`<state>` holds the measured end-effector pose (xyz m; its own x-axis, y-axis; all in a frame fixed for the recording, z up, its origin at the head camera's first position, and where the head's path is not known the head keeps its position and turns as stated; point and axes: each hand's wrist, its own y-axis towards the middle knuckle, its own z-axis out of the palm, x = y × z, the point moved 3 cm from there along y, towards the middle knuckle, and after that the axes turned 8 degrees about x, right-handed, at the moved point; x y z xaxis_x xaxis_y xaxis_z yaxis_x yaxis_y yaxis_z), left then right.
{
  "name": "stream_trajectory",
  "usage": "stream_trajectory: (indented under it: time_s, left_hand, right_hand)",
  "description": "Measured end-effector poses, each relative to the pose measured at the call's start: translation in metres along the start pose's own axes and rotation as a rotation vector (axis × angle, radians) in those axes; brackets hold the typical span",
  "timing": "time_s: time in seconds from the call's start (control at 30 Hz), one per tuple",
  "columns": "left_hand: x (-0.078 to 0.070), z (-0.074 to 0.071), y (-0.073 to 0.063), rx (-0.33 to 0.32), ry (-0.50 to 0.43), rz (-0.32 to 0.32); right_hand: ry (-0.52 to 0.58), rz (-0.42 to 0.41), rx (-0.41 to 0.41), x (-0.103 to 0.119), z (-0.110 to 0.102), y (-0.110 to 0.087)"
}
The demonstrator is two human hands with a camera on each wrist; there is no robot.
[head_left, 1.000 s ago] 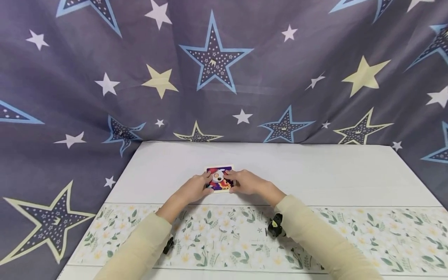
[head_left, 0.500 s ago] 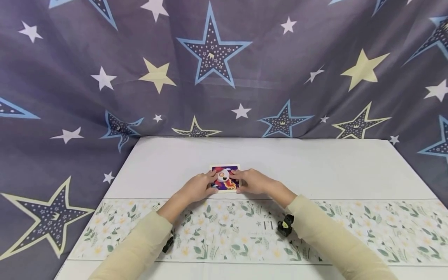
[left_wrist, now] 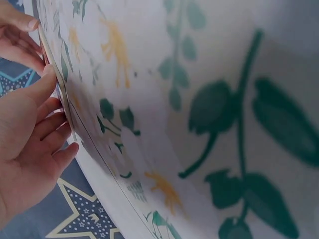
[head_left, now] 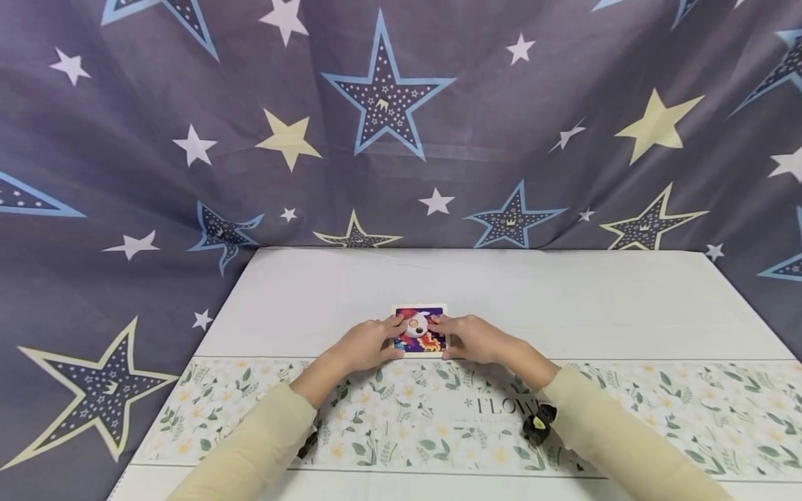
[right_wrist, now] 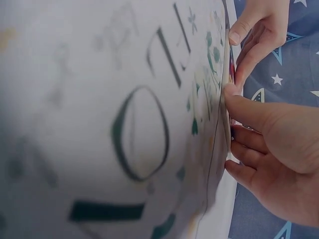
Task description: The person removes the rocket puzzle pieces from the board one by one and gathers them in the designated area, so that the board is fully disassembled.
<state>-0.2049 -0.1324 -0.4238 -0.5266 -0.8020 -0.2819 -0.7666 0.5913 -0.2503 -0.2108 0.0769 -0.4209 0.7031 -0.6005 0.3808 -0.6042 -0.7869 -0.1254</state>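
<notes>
Star-printed backdrop [head_left: 476, 104] behind a white tabletop [head_left: 539, 306]. On the white, close up to the flower band [head_left: 401, 431]: squarish picture board [head_left: 420, 331], no clear long axis. Directly between the hands, equally near to both. Left hand [head_left: 366, 343] pinching its left side, right hand [head_left: 479, 338] pinching its right, thumbs at near corners, fingertips over the face. Can't tell if pressed flat or slightly raised.

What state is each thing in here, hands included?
Picture panel: picture side up, held at opposite sides.
Left hand: gripping the panel's left side, thumb at the near edge.
Right hand: gripping the right side, thumb likewise.
Tablecloth: spread out.
Star-patterned curtain: hanging, lightly creased.
Sleeves: covering the forearms.
</notes>
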Motion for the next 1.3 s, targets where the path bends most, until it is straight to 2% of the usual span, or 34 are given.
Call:
stream_trajectory:
  time_s: [0.53,0.8,1.0,1.3]
  left_hand:
    - [-0.014,0.005,0.0,0.01,0.009,0.003]
    - [-0.02,0.007,-0.005,-0.006,0.038,0.016]
    - [-0.023,0.012,-0.003,-0.01,0.057,0.016]
    - [-0.03,0.012,-0.004,-0.012,0.07,0.023]
  right_hand:
    - [-0.001,-0.007,-0.046,-0.002,0.004,-0.016]
    - [0.017,-0.026,-0.047,-0.002,0.006,-0.021]
    - [0.018,-0.039,-0.052,-0.002,0.008,-0.026]
    - [0.042,-0.014,-0.036,0.001,0.007,-0.034]
